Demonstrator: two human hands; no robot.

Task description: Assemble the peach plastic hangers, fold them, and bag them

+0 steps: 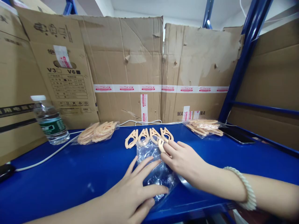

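Note:
My left hand [137, 186] lies with its fingers spread over a clear plastic bag [149, 151] on the blue tabletop. My right hand [181, 155], with a braided bracelet at its wrist, has its fingers closed on a peach-coloured folding hanger [161, 145] at the bag's upper right. The fingers hide part of that hanger. Just beyond the bag, several like folding hangers [131, 139] lie side by side in a row. The bag's near part is partly covered by my left hand.
Bagged hangers lie at the left [99, 132] and right [204, 127]. A water bottle [50, 123] stands far left, a phone [237, 135] lies right. A white cable [46, 158] crosses the left side. Cardboard [126, 62] walls the back; a blue post [240, 62] stands right.

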